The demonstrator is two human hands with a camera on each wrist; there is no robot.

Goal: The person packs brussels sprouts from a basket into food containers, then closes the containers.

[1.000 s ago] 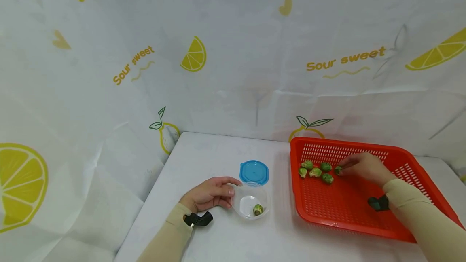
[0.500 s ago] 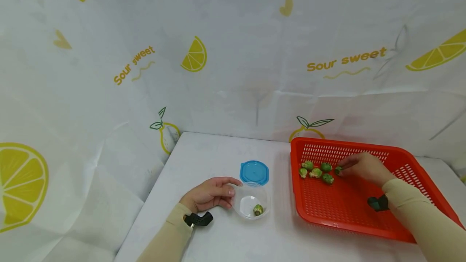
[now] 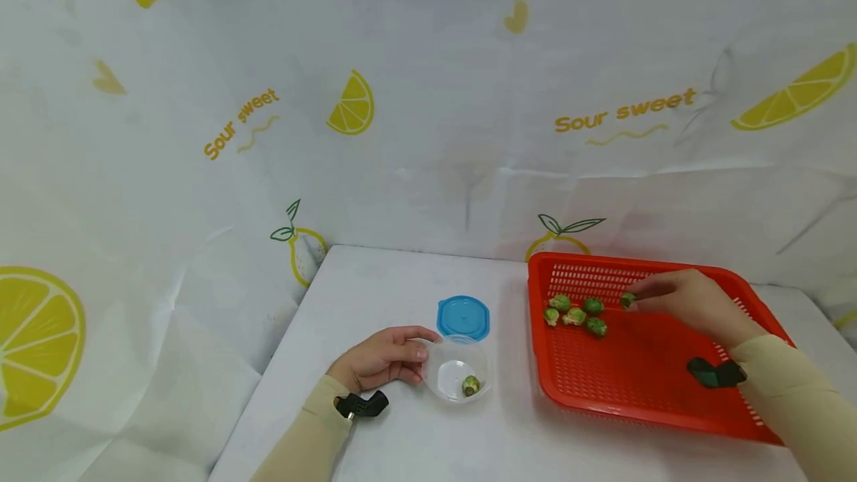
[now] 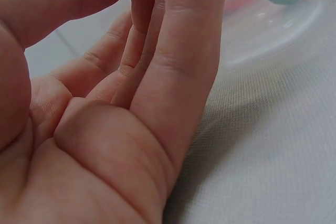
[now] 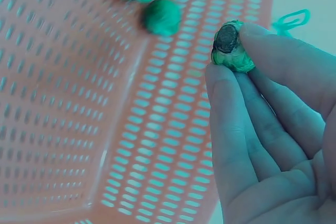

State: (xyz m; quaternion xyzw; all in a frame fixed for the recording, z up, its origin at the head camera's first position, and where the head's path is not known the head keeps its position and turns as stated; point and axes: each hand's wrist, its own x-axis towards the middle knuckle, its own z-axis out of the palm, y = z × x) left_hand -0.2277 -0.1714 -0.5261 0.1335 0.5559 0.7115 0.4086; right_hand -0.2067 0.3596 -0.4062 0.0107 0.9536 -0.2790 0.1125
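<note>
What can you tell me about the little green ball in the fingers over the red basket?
The sprout is a small, round, green Brussels sprout with tightly wrapped leaves and a dark, brownish cut stem end. The right hand pinches it between thumb and fingertips, holding it above the red perforated basket. It touches nothing else; four more sprouts lie in the basket nearby.

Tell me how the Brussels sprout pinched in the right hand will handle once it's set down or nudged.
The Brussels sprout looks round, so it would probably roll if nudged. The right hand lifts it with fingertips alone, suggesting it is light. It keeps its shape in the pinch, so it is likely firm, though loose outer leaves might flake.
</note>
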